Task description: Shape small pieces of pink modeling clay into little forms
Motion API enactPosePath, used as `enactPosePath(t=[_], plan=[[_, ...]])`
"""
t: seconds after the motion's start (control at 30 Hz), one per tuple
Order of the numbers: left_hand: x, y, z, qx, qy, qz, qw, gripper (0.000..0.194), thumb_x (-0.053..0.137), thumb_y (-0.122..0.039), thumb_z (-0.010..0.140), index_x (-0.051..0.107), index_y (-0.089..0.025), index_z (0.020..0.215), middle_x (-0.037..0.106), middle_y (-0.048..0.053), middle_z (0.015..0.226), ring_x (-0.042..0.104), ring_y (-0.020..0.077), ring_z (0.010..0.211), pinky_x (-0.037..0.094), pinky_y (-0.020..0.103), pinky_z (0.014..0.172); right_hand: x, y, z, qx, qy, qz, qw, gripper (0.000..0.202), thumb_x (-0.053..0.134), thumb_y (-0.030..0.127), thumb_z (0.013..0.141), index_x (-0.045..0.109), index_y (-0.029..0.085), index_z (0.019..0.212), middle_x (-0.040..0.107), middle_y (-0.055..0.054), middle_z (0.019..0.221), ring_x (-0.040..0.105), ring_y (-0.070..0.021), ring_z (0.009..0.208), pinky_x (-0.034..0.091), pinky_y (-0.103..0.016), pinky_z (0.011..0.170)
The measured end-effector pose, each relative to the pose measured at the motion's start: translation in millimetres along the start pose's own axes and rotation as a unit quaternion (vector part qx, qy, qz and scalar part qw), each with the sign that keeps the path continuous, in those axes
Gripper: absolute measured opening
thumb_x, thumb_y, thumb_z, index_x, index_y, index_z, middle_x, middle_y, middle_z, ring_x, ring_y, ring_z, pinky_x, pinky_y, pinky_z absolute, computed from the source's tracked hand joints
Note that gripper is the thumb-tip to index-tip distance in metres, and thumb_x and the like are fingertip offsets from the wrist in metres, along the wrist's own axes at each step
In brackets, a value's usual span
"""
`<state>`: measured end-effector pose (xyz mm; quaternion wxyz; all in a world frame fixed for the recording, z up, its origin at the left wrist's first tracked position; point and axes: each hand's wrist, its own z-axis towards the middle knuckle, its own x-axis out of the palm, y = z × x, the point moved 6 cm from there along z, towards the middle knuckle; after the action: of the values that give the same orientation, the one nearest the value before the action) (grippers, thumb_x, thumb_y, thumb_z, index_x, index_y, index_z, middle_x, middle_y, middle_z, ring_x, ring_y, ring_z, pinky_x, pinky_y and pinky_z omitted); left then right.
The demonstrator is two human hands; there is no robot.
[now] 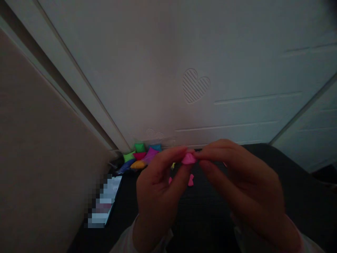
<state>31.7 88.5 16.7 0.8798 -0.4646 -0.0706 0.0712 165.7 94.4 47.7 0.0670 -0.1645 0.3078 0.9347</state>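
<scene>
A small pink piece of modelling clay is held up above the dark table, between the fingertips of both hands. My left hand pinches it between thumb and index finger from the left. From the right, my right hand closes its thumb and index finger at the piece's edge. Below them, on the table, lies a pink bow-shaped piece. More pink shows next to my left thumb, mostly hidden. A bit of yellow peeks out behind my left hand.
Several coloured packets lie in clear plastic at the back left of the black table. A phone with a lit screen lies at the left edge. White panels with an embossed heart rise behind; a brownish wall stands left.
</scene>
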Motion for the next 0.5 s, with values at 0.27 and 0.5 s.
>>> enactPosePath(t=[0.27, 0.5], plan=[[-2.8, -18, -3, 0.141, 0.016, 0.062, 0.988, 0.039, 0.062, 0.002, 0.075, 0.065, -0.027, 0.101, 0.071, -0.004, 0.097, 0.065, 0.0100, 0.088, 0.053, 0.019, 0.079, 1, 3, -3, -0.033, 0.013, 0.023, 0.999, 0.022, 0.057, 0.007, 0.081, 0.059, 0.018, 0.099, 0.062, 0.001, 0.091, 0.057, -0.0072, 0.085, 0.046, -0.018, 0.075], [-3.3, -23, -5, 0.154, -0.020, 0.093, 0.983, 0.039, 0.064, 0.001, 0.072, 0.067, -0.027, 0.099, 0.072, -0.004, 0.093, 0.065, 0.0124, 0.086, 0.052, 0.024, 0.079, -1, 7, -5, -0.055, 0.015, 0.015, 0.998, 0.026, 0.057, 0.005, 0.079, 0.058, 0.017, 0.101, 0.061, 0.000, 0.090, 0.056, -0.0091, 0.086, 0.048, -0.020, 0.074]])
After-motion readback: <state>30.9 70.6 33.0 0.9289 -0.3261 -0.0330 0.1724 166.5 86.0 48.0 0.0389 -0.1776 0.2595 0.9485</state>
